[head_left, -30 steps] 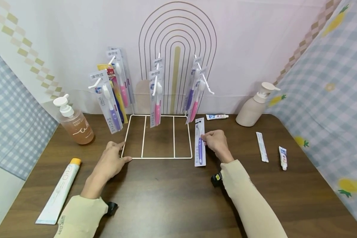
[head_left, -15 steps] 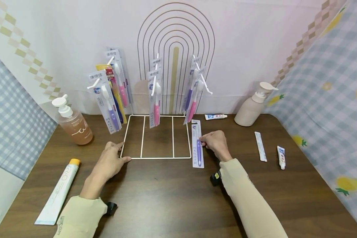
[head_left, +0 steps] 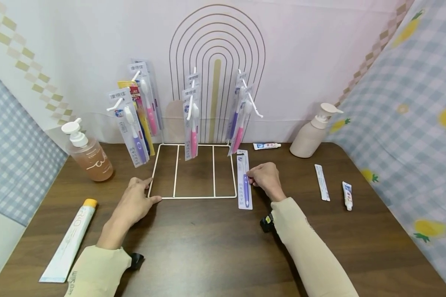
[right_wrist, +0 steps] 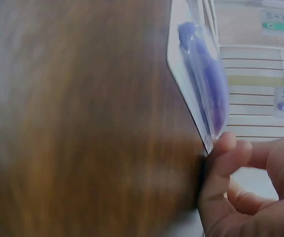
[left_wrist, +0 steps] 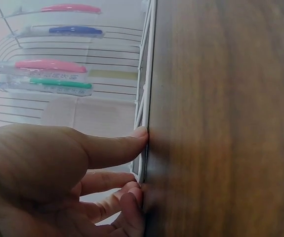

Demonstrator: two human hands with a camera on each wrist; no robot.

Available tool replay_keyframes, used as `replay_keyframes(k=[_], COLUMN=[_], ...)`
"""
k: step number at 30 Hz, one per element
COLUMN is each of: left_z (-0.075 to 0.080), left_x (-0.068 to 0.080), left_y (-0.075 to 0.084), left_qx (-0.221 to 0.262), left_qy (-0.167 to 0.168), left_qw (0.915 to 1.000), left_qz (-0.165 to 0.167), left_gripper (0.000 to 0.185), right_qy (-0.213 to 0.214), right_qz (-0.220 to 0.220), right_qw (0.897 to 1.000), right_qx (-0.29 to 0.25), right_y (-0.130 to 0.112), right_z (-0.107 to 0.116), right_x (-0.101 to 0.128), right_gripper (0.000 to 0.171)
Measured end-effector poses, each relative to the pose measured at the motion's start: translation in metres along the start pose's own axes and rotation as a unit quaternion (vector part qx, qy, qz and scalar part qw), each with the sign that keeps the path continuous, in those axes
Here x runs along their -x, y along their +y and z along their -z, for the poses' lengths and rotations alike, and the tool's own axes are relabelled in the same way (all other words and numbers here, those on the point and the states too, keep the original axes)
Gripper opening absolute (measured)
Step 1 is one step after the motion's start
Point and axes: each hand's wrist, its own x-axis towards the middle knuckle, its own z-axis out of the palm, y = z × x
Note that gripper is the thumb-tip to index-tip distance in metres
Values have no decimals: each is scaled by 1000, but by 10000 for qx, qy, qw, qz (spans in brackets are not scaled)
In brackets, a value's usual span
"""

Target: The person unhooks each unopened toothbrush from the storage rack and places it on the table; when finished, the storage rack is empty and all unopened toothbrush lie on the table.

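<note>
Toothbrush pack [head_left: 244,185]: purple handle, clear blister, pale card; on the bench [head_left: 200,255] left of the right hand [head_left: 266,177], which pinches its right edge. Left hand [head_left: 134,201] grips near corner of white wire rack [head_left: 193,198]. Toothpaste tube [head_left: 266,146] beyond right hand, pump bottle [head_left: 307,138] farther right.

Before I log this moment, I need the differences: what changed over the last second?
The purple toothbrush pack has shifted slightly left, nearer the wire rack. Nothing was newly gripped or released: the right hand still pinches its edge, the left hand the rack's corner. The hanging packs stayed put.
</note>
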Motion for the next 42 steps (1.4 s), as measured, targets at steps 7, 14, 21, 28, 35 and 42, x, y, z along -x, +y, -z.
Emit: replay_keyframes(k=[7, 14, 21, 28, 35, 42], left_z=[1, 1, 1, 1, 2, 4], left_x=[2, 1, -1, 0, -1, 1], left_y=[-1, -1, -2, -1, 3, 2], left_qx=[23, 57, 60, 83, 96, 74], left_qy=[31, 9, 21, -5, -40, -66], left_qw=[10000, 9999, 9999, 9999, 9999, 9999], left_qz=[-79, -109, -106, -80, -62, -58], left_gripper=[84, 84, 85, 85, 85, 86], right_qy=[262, 181, -302, -379, -220, 94], right_qz=[1097, 2473, 2690, 2475, 2495, 2508], right_qw=[9932, 9521, 9295, 9261, 9242, 9216], right_qx=[-298, -1789, -2507, -2823, -2883, -2959], right_y=[-11, -55, -90, -103, -104, -102], right_z=[2, 9, 13, 9, 7, 14], right_x=[-6, -3, 3, 5, 5, 6], right_gripper=[26, 34, 40, 12, 14, 7])
